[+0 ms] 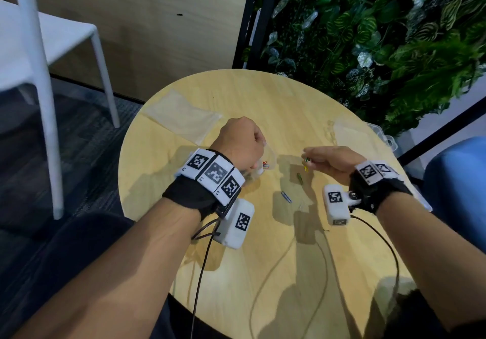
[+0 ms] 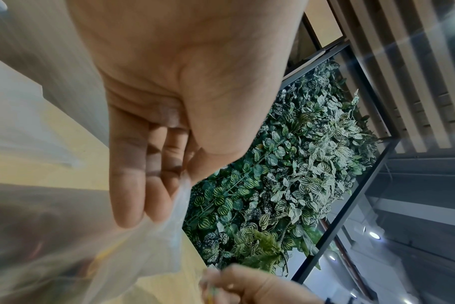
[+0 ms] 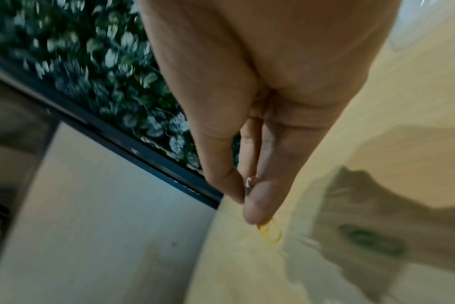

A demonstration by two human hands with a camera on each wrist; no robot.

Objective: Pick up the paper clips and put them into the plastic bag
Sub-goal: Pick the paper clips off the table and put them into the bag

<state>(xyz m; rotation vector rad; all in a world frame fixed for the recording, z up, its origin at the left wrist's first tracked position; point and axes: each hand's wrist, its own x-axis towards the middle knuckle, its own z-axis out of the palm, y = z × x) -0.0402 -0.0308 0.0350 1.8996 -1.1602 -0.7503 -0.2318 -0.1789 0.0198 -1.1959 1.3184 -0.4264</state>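
My left hand pinches the rim of a clear plastic bag and holds it above the round wooden table; a few coloured clips lie inside it. In the left wrist view the bag hangs from the left hand. My right hand is just right of the bag and pinches several clips, a yellow one sticking out below the thumb and fingertips. On the table lie a green clip and a blue clip.
A flat clear bag lies at the table's far left and another clear bag at the far right, beside a clear plastic box. A white chair stands to the left, a plant wall behind. Cables trail over the near table.
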